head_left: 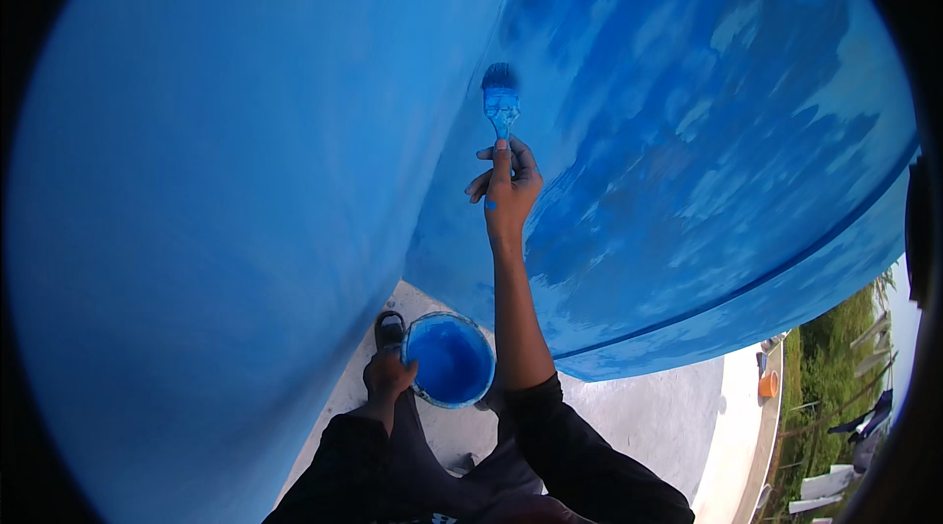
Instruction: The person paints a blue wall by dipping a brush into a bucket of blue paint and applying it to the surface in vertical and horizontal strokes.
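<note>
My right hand (506, 180) is raised with a paintbrush (501, 102) gripped by its handle, the dark bristles upward against or just in front of a curved wall (707, 131) covered in patchy dark and light blue paint; a blue smear marks the hand. Lower down, my left hand (393, 373) grips the rim of a bucket (450, 359) with blue paint inside, held over the pale floor near my legs.
A smooth light blue wall (216, 170) fills the left side, meeting the patchy one in a corner. The pale concrete floor (653, 421) curves away at lower right, with an orange bucket (767, 383) at its edge and greenery beyond. My sandalled foot (388, 326) stands beside the corner.
</note>
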A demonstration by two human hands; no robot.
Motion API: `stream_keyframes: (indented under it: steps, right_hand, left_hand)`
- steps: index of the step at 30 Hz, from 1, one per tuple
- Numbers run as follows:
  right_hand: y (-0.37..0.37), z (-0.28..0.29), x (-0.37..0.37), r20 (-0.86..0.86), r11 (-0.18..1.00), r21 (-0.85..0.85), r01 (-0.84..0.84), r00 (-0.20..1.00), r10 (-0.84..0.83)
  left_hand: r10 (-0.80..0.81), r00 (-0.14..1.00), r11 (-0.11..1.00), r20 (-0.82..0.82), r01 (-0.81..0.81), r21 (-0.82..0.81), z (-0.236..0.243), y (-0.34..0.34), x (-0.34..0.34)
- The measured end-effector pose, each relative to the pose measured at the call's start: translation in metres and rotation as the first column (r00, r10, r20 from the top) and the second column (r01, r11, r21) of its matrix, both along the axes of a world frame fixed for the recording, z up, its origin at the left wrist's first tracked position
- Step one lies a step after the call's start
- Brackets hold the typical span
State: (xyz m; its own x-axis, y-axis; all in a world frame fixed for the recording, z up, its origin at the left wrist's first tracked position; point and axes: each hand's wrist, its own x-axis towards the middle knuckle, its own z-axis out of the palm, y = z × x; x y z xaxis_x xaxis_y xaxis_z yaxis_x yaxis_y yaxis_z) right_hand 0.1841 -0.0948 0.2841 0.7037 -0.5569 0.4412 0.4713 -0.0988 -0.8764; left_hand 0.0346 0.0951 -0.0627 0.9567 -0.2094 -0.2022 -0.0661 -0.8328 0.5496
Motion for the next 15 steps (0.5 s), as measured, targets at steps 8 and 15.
stream_keyframes:
  steps: [8, 15]
  right_hand:
    - [-0.012, -0.128, 0.015, -0.371, 0.971, 0.228, 0.074, 0.929, 0.017]
    - [-0.007, -0.064, 0.020, -0.320, 0.960, 0.280, 0.028, 0.945, 0.066]
  left_hand:
    - [-0.052, 0.998, 0.996, 0.021, 0.054, -0.072, -0.002, -0.010, -0.002]
    - [-0.003, 0.999, 1.000, 0.042, 0.002, 0.008, -0.025, -0.006, -0.001]
